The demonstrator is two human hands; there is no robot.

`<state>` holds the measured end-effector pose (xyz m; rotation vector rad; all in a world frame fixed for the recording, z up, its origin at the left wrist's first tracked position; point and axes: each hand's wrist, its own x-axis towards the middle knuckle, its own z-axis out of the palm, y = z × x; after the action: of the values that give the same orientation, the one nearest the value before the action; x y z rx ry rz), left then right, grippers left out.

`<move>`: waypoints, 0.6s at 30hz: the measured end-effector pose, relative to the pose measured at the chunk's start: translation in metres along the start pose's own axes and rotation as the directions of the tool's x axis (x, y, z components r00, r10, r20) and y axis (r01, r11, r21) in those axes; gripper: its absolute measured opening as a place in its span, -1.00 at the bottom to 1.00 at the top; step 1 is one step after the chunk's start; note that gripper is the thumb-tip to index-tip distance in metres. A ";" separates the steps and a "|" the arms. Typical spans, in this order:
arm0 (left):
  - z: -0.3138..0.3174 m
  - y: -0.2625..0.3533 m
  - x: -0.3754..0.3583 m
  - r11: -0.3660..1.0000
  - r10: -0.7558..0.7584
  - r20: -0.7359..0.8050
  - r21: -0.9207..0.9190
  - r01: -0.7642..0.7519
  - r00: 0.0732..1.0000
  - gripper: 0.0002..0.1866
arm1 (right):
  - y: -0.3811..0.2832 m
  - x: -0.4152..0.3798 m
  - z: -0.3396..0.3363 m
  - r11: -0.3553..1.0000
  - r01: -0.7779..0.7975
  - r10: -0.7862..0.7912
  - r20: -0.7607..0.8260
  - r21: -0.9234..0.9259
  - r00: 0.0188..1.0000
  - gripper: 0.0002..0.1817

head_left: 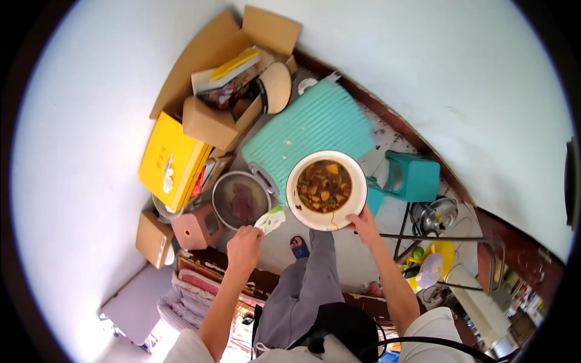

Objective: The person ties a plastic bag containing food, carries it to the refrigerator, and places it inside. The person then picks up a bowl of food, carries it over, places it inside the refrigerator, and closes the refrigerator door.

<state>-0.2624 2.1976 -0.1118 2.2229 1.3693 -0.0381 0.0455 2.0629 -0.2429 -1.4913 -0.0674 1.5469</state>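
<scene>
A white bowl (292,192) with a dark rim holds brown stew (315,189) with orange-yellow chunks. My right hand (363,225) grips its lower right edge, and the bowl is held level above the floor. My left hand (245,241) is closed on a small white and green packet (270,220), just left of the bowl and not touching it. Beyond the packet, a round metal pot (219,189) with reddish contents stands lower down. Part of a teal suitcase (302,130) is hidden behind the bowl.
Cardboard box (209,48) with a cap and packages, yellow box (169,160) and pink stool (196,227) stand at left. Teal stool (417,176), glass-lidded pan (439,215) and dark metal frame (436,239) are at right. My sandalled foot (298,247) is below.
</scene>
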 end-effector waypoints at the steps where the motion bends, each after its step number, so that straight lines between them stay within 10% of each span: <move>1: -0.014 0.010 -0.009 1.000 -0.002 -0.017 -0.014 0.002 1.000 -0.96 | -0.007 -0.029 0.000 1.000 -0.010 0.011 -0.024 0.019 1.000 -0.27; 18: -0.146 0.188 -0.122 0.866 0.500 0.113 -0.101 -0.490 0.859 -0.90 | 0.036 -0.426 -0.018 0.828 0.399 -0.169 -0.504 0.393 0.847 -0.45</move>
<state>-0.1996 2.0962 0.1276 2.3971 0.6815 0.0411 -0.0444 1.7626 0.0485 -1.3134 0.3318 0.8493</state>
